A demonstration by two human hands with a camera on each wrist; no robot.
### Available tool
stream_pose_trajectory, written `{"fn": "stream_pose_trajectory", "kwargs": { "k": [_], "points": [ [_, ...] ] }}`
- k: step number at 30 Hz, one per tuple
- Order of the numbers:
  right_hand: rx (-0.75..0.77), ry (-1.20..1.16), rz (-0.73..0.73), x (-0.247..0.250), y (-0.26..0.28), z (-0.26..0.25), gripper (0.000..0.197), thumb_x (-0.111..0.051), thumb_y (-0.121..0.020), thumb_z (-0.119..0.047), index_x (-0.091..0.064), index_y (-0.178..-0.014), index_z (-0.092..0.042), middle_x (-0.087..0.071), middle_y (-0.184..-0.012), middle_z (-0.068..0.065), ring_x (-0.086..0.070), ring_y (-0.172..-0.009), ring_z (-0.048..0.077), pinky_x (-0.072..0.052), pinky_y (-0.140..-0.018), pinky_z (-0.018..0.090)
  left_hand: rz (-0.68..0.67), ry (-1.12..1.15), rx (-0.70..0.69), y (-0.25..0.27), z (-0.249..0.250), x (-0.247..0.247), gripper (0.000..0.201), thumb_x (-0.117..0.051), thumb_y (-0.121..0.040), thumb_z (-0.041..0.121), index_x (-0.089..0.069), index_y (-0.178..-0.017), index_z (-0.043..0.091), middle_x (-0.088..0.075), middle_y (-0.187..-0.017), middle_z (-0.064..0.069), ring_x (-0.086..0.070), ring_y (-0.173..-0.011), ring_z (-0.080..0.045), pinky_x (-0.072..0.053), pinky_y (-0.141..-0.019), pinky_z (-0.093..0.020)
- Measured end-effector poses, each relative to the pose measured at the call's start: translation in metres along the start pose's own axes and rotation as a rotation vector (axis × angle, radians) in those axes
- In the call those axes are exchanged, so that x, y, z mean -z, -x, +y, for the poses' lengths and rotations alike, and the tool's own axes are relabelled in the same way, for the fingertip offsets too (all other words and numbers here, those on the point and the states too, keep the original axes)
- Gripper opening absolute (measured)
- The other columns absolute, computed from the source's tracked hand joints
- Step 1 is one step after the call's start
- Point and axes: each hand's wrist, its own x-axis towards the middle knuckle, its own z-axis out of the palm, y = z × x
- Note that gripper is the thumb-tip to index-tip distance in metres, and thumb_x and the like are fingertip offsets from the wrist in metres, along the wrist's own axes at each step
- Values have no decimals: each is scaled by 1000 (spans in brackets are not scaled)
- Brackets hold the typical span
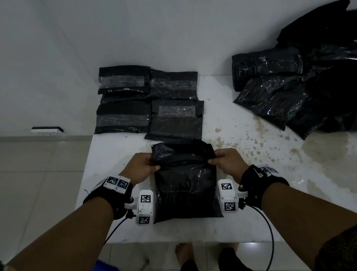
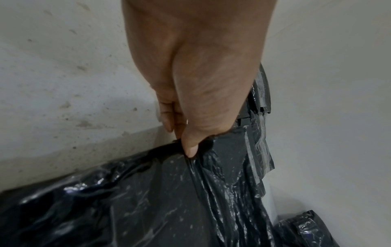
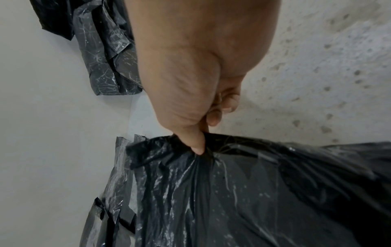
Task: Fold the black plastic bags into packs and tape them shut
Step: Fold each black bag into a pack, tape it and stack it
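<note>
A black plastic bag (image 1: pixel 185 182) lies on the white table (image 1: pixel 262 171) in front of me, its far flap raised and folded toward me. My left hand (image 1: pixel 142 165) pinches the flap's left edge between thumb and fingers; the left wrist view shows the thumb pressed onto the bag (image 2: pixel 169 200). My right hand (image 1: pixel 225 160) pinches the right edge the same way, thumb on the bag (image 3: pixel 243 192). Several taped black packs (image 1: pixel 148 101) lie in rows just beyond the bag.
A heap of loose black bags (image 1: pixel 310 76) fills the table's far right. The table top there is stained and spotted. White walls close the back and left. A socket strip (image 1: pixel 47 130) sits at the left wall. My feet (image 1: pixel 183 253) show below the table's near edge.
</note>
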Motion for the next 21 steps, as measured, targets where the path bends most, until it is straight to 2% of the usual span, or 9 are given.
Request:
{"fn": "stream_pose_trajectory", "kwargs": {
  "k": [2,5,7,9,13,14,16,18,21],
  "points": [
    [-8,-26,17,-1,1,-1,25,-63,-85,11,-64,-72,-10,-53,-47,-9,-43,-39,-1,-31,-39,9,16,-10,4,0,1,0,26,-66,-86,-4,-72,-110,6,-73,-106,-8,-67,-102,-20,-49,-97,-33],
    [-30,-50,35,-1,1,1,28,-58,-87,12,-62,-72,-11,-54,-58,4,-44,-40,8,-32,-37,15,46,-16,13,2,3,0,23,-62,-89,-1,-72,-110,4,-72,-102,-9,-65,-93,-16,-49,-88,-29],
    [-39,-45,52,-3,2,1,29,-52,-89,12,-61,-73,-11,-58,-59,2,-49,-38,7,-33,-37,16,68,-40,11,3,4,0,14,-62,-88,-2,-72,-95,2,-70,-89,-12,-60,-81,-17,-46,-79,-31],
    [-54,-49,66,-3,4,2,29,-46,-89,14,-60,-77,-9,-60,-63,5,-56,-41,9,-39,-39,17,80,-43,24,5,5,0,19,-60,-87,-6,-67,-77,9,-67,-79,-10,-57,-74,-19,-45,-71,-29],
    [-51,-118,38,-6,9,5,32,-38,-87,20,-56,-78,-5,-56,-71,15,-58,-55,23,-53,-46,26,73,-8,33,11,6,0,27,-62,-86,-7,-64,-70,15,-73,-96,-16,-67,-95,-34,-54,-85,-41],
    [-51,-127,35,-7,11,5,34,-37,-87,20,-56,-75,-6,-56,-71,15,-57,-60,25,-53,-47,27,68,-9,35,12,6,0,29,-60,-86,-9,-63,-70,14,-73,-98,-19,-67,-96,-36,-53,-84,-40],
    [-68,-159,36,-8,14,3,36,-36,-87,19,-57,-71,-6,-57,-71,15,-57,-64,26,-54,-48,28,61,-23,40,14,7,-1,33,-53,-84,-15,-60,-69,13,-71,-102,-23,-64,-92,-34,-49,-76,-34],
    [-94,-228,29,-6,18,-3,35,-38,-87,17,-60,-70,-3,-59,-71,14,-59,-65,27,-53,-50,28,50,-15,43,15,7,-1,35,-48,-83,-18,-59,-68,12,-71,-104,-23,-64,-93,-30,-49,-75,-33],
    [-169,-367,37,-4,21,-6,18,-49,-93,1,-62,-80,1,-62,-80,14,-64,-69,32,-54,-56,34,23,21,60,18,7,-1,37,-45,-82,-21,-61,-67,9,-71,-107,-19,-66,-103,-25,-52,-92,-40]
  ]
}}
